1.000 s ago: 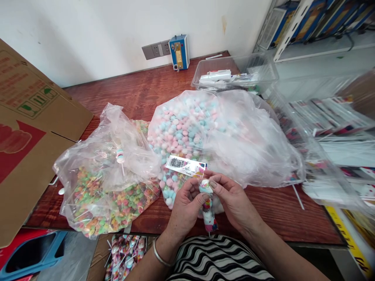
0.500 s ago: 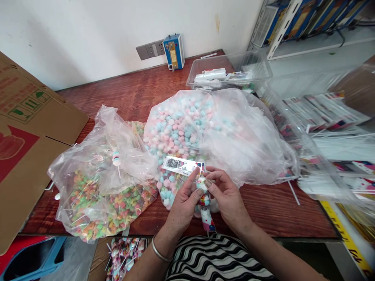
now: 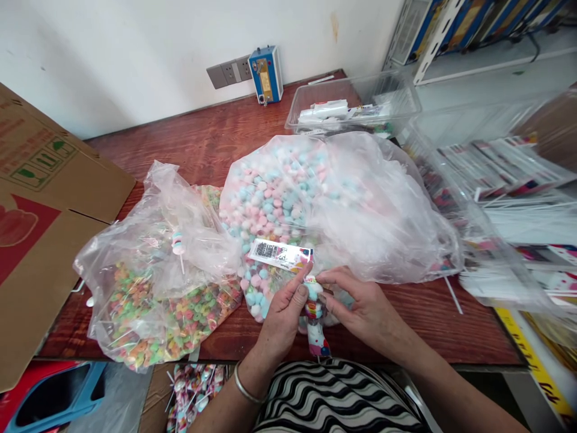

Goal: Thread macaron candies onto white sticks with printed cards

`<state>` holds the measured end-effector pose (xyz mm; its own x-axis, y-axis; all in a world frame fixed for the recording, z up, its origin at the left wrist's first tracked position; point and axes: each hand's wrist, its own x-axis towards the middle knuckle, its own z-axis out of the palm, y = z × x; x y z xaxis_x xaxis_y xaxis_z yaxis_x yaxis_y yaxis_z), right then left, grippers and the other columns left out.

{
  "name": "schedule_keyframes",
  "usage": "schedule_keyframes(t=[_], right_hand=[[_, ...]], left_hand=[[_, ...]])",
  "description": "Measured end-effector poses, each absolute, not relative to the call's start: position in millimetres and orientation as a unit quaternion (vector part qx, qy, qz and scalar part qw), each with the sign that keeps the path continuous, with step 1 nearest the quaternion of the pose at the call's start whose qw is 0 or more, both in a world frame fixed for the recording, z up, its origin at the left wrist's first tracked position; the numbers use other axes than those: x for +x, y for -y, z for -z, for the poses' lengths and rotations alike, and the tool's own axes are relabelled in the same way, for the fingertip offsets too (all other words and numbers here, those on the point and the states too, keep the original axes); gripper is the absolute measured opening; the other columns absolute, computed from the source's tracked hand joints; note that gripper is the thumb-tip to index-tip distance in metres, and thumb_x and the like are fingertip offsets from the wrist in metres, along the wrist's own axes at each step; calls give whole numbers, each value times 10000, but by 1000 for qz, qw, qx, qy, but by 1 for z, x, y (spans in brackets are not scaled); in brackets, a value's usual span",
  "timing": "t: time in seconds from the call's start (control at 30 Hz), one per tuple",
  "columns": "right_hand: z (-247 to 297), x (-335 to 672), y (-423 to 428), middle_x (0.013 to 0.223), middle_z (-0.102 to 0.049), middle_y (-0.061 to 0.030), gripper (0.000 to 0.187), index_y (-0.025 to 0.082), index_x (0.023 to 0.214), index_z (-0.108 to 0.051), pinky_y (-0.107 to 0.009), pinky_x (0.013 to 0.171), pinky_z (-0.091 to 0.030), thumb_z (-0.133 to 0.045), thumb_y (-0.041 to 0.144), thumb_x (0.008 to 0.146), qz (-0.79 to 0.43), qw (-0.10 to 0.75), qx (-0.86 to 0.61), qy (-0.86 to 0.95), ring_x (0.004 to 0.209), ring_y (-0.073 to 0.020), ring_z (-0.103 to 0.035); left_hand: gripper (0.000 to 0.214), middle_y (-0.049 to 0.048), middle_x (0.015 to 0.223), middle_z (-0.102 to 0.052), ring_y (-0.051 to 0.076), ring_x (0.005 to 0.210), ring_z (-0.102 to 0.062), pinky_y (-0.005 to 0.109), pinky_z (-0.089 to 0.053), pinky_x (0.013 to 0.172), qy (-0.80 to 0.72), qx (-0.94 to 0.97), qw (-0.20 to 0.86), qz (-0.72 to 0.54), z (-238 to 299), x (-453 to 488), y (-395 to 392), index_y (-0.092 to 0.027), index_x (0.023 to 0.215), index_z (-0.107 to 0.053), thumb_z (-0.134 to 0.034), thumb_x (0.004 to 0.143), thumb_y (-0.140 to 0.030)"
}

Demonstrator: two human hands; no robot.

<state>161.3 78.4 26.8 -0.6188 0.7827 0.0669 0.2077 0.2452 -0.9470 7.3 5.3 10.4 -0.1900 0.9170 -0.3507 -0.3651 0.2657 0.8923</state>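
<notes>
Between my hands is a candy lollipop in a clear wrapper (image 3: 314,308), with white, pale blue and rainbow-striped pieces and a printed lower end hanging over the table edge. My left hand (image 3: 285,305) pinches its upper part from the left, thumb in front and index finger stretched upward. At its right side is my right hand (image 3: 354,297), thumb and index finger apart, their tips close to or touching the wrapper. Just beyond my left index finger, a white printed label packet (image 3: 280,254) lies on the bag of pink, blue and white candies (image 3: 270,198).
To the left, a clear bag of colourful ring candies (image 3: 180,328) has a small lollipop (image 3: 178,245) on top. A carton (image 3: 49,180) stands far left. Plastic bins (image 3: 354,99) hold packets at the back and right. Wrapped lollipops (image 3: 193,391) lie below the table edge.
My right hand has loosened from the candy's front and drawn slightly right, its thumb off the top piece. My left hand keeps its pinch. The view has shifted slightly.
</notes>
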Motion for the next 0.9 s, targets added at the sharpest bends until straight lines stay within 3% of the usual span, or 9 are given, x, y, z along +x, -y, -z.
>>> schedule_keyframes(t=[0.13, 0.3, 0.4, 0.6, 0.7, 0.8, 0.9], right_hand=[[-31, 165, -82, 922, -677, -10, 149, 238, 973, -650, -307, 777, -506, -635, 204, 829, -567, 237, -362, 701, 854, -195, -639], [-22, 160, -77, 862, -646, 22, 149, 243, 966, -600, -264, 704, -501, -647, 233, 824, -658, 250, -356, 615, 809, -167, -615], [-15, 160, -74, 884, -653, 13, 112, 231, 957, -621, -277, 748, -505, -634, 282, 858, -672, 277, -357, 587, 831, -168, -613], [-11, 166, -73, 1004, -702, -26, 207, 232, 1075, -662, -335, 857, -503, -615, 319, 894, -672, 279, -363, 583, 933, -199, -629], [-13, 163, -71, 1026, -703, -27, 258, 244, 1109, -655, -325, 833, -520, -645, 342, 870, -700, 294, -365, 539, 940, -194, -639], [-15, 158, -71, 1025, -701, -40, 316, 239, 1108, -645, -335, 849, -530, -697, 353, 817, -698, 336, -387, 500, 960, -203, -646], [-15, 156, -70, 963, -703, -52, 329, 219, 1060, -638, -333, 782, -554, -732, 361, 778, -683, 336, -420, 494, 879, -204, -658]], left_hand=[[474, 48, 1257, -661, 232, 1131, -601, 371, -461, 975, -541, 287, 598, -517, -15, 13, -5, -297, 1352, -559, -593, 888, -390], [477, 51, 1150, -703, 218, 1002, -637, 343, -501, 882, -543, 278, 592, -527, -9, 21, -6, -293, 1307, -605, -664, 836, -342], [429, 59, 1133, -708, 226, 1001, -630, 351, -498, 885, -556, 266, 590, -522, -12, 20, -7, -275, 1244, -658, -678, 823, -356], [299, 61, 1067, -687, 234, 1026, -592, 366, -443, 947, -592, 378, 521, -485, -24, 10, -7, -229, 1136, -713, -615, 874, -335], [255, 45, 957, -685, 188, 879, -603, 307, -484, 805, -589, 347, 534, -498, -23, 12, -7, -212, 1070, -683, -668, 836, -312], [196, -8, 786, -614, 129, 693, -556, 236, -464, 632, -600, 301, 532, -517, -23, 16, -6, -196, 857, -596, -737, 767, -298], [243, -27, 746, -550, 108, 626, -511, 216, -429, 564, -644, 307, 486, -505, -26, 20, -5, -196, 771, -531, -751, 743, -297]])
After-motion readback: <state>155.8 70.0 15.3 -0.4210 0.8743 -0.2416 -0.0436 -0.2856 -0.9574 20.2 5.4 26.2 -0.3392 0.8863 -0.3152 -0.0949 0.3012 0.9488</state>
